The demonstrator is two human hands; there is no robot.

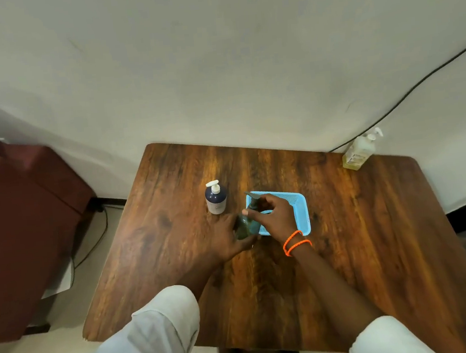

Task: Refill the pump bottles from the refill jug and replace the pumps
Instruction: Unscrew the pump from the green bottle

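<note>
A dark green pump bottle point(247, 226) stands on the wooden table point(374, 234) just left of a light blue basket point(300, 207). My left hand point(229, 238) wraps its body from the left. My right hand point(275, 215), with orange bands at the wrist, grips the bottle's dark pump point(252, 200) at the neck. A dark blue bottle with a white pump point(216, 198) stands upright a little to the left. A clear bottle of yellowish liquid with a white pump point(359, 151) stands at the table's far right corner.
The table backs onto a white wall; a black cable point(406, 94) runs down it to the far right corner. A dark red seat point(26, 224) stands to the left, with cables on the floor beside it.
</note>
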